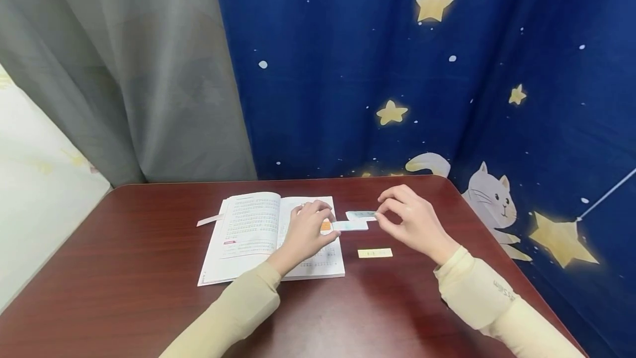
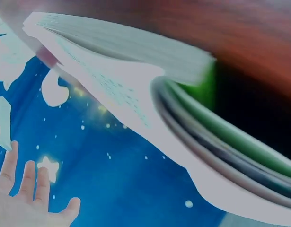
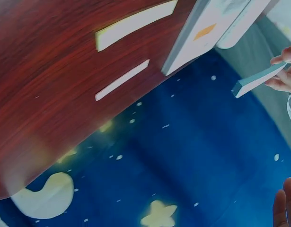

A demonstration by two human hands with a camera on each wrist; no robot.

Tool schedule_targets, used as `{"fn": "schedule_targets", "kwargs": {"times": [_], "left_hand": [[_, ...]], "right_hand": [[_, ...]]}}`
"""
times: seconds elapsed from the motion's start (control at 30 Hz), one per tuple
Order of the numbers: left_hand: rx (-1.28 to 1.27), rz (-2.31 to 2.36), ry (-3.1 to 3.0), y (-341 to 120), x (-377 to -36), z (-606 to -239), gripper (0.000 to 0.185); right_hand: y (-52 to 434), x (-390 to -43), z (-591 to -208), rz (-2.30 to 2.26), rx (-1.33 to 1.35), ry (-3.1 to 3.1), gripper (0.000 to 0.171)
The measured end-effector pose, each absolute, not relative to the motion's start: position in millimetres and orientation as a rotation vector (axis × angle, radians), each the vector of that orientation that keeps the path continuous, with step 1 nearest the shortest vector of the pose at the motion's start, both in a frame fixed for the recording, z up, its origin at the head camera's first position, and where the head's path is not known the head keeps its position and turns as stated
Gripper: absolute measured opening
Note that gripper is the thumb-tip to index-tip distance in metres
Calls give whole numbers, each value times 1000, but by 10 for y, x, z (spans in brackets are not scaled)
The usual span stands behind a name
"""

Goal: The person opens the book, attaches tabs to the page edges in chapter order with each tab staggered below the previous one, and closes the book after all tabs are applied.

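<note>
At the left of the head frame, a pale strip [image 1: 210, 220] juts past the page edge of my open book [image 1: 248, 236], probably so its place can be found. The book lies flat on the table [image 1: 124, 269], likely so both pages show. At the middle, my left hand [image 1: 308, 229] hangs over the right-hand page, an orange patch [image 1: 325, 226] beside it. Its thumb and forefinger pinch a small pale pad [image 1: 350, 226] by one end, seemingly to leave the rest uncovered. Right of centre, just behind the pad, my right thumb and forefinger appear to pinch the end of a bluish strip [image 1: 359, 215]; such a light grip suits something thin. Lower down, a yellow pad [image 1: 375, 253] lies beside the book, near my right hand [image 1: 411, 219], perhaps for easy reach. At upper centre in the right-wrist view, a whitish strip [image 3: 122, 80] rests beyond it; I cannot tell whether it is the bluish one.
</note>
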State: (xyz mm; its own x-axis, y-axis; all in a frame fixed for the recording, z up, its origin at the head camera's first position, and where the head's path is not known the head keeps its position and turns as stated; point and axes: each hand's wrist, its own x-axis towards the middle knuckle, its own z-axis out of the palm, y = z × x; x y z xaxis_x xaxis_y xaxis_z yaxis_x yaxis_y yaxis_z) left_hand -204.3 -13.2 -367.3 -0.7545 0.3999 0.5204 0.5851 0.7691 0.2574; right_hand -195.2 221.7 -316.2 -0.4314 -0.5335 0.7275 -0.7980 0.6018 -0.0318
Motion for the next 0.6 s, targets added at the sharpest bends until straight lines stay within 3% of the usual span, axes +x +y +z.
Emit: {"fn": "schedule_targets", "kwargs": {"times": [0.6], "left_hand": [[-747, -351, -2777, 565, -2377, -3887, 21]], "right_hand": [[2609, -1979, -3283, 493, 914, -2186, 6]]}}
